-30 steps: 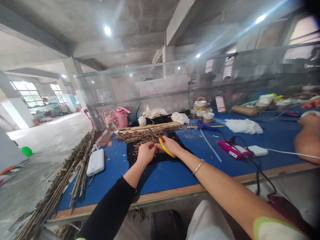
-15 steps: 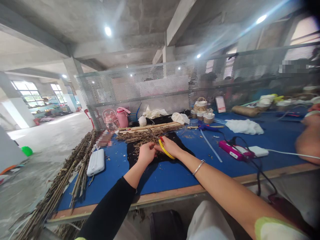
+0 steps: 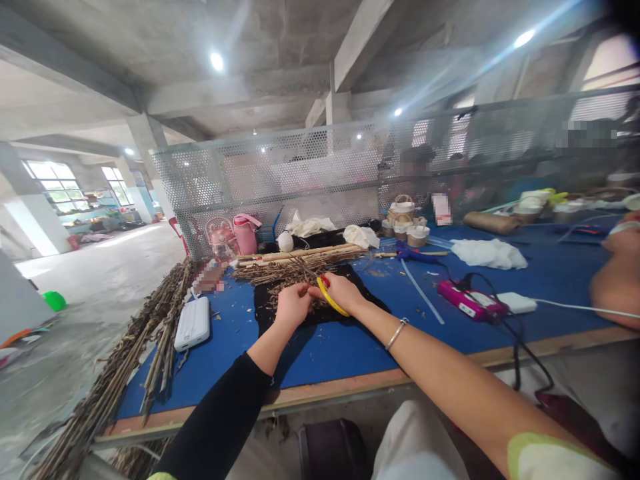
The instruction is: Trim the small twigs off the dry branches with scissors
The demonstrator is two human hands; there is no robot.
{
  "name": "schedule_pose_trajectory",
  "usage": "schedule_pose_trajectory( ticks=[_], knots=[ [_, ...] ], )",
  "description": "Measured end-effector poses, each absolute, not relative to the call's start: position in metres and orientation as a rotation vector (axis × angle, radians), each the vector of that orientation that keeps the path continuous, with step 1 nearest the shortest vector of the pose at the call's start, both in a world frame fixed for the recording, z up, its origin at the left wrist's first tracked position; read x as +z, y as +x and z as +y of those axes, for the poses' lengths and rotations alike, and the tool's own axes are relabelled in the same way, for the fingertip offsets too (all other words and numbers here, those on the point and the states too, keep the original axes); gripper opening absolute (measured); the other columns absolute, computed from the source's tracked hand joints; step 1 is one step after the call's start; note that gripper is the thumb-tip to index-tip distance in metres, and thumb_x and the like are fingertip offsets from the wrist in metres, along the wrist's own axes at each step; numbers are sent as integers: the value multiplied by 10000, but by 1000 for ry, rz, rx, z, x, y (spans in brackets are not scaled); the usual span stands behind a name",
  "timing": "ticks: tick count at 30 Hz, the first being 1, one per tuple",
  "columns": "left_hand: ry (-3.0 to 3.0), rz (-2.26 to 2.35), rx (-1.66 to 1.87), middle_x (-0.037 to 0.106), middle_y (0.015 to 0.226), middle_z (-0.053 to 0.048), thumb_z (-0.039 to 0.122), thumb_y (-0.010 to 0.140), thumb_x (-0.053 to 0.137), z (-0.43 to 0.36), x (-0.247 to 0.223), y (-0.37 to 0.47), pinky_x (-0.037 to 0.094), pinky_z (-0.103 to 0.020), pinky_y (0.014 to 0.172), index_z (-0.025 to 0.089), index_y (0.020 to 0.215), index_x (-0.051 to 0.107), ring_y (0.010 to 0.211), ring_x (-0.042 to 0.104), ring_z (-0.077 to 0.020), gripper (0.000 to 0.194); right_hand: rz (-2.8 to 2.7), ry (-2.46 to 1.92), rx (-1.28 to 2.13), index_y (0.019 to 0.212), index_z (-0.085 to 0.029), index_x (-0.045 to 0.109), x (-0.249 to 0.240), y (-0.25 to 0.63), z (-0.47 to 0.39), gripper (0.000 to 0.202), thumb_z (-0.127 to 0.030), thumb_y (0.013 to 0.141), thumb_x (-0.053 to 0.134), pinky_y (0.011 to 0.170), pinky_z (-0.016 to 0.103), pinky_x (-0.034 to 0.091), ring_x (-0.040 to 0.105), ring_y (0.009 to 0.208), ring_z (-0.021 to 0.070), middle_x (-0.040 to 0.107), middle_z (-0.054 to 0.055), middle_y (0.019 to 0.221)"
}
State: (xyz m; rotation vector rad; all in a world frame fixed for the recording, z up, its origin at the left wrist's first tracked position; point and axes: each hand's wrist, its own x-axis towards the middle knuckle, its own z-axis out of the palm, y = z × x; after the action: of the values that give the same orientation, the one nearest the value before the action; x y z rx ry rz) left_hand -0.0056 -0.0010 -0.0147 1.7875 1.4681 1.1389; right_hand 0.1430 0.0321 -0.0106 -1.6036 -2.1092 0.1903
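Note:
My right hand (image 3: 338, 292) is closed around scissors with a yellow and red handle (image 3: 333, 301), whose blades point up and left over dry brown stalks (image 3: 280, 270). Close beside it, my left hand (image 3: 293, 305) is pinched, its fingertips near those of my right hand; what they hold is too small to make out. Under both hands lies a black cloth (image 3: 370, 297) strewn with dry brown bits. Behind the stalks are thicker pale sticks (image 3: 320, 252).
Long dry stalks (image 3: 125, 347) hang over the left table edge beside a white power bank (image 3: 193, 325). Rightward are a blue glue gun (image 3: 413, 253), a magenta device (image 3: 470, 301) with cables and white cloth (image 3: 489, 254). Another person's arm (image 3: 617, 287) rests far right.

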Motion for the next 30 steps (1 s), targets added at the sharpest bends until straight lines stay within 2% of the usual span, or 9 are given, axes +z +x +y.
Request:
schedule_pose_trajectory(
  ticks=[6, 11, 17, 23, 30],
  knots=[
    [1787, 1468, 1128, 572, 560, 6, 231, 739, 475, 3, -19, -7, 360, -169, 420, 139, 714, 604, 437, 511, -75, 160, -2133, -1591, 231, 761, -202, 544, -9, 145, 33, 487, -680, 697, 473, 496, 220, 266, 580, 683, 172, 623, 50, 752],
    [1749, 1503, 1126, 576, 555, 4, 175, 725, 470, 2, -17, -7, 368, -175, 423, 143, 793, 633, 446, 517, -83, 179, -2172, -1567, 171, 874, -193, 509, -12, 146, 34, 507, -670, 706, 477, 523, 224, 275, 587, 722, 194, 623, 61, 778],
    [1677, 1475, 1152, 575, 544, 10, 145, 700, 496, -1, -14, -3, 370, -176, 421, 145, 771, 632, 426, 509, -79, 154, -2183, -1455, 280, 934, -173, 470, -15, 146, 32, 502, -614, 702, 539, 585, 232, 328, 585, 806, 209, 611, 92, 906],
    [1650, 1416, 1214, 537, 507, 22, 179, 699, 506, 1, -16, -2, 354, -176, 401, 146, 762, 622, 409, 484, -78, 136, -2158, -1417, 291, 905, -178, 468, -14, 144, 30, 479, -595, 689, 565, 586, 234, 334, 579, 787, 198, 601, 79, 889],
    [1675, 1385, 1279, 571, 551, 18, 100, 667, 449, 1, -21, -2, 364, -175, 428, 150, 789, 629, 418, 465, -65, 224, -2148, -1436, 312, 908, -177, 459, -16, 138, 30, 474, -605, 717, 533, 548, 229, 297, 594, 764, 200, 615, 74, 826]
  ],
)
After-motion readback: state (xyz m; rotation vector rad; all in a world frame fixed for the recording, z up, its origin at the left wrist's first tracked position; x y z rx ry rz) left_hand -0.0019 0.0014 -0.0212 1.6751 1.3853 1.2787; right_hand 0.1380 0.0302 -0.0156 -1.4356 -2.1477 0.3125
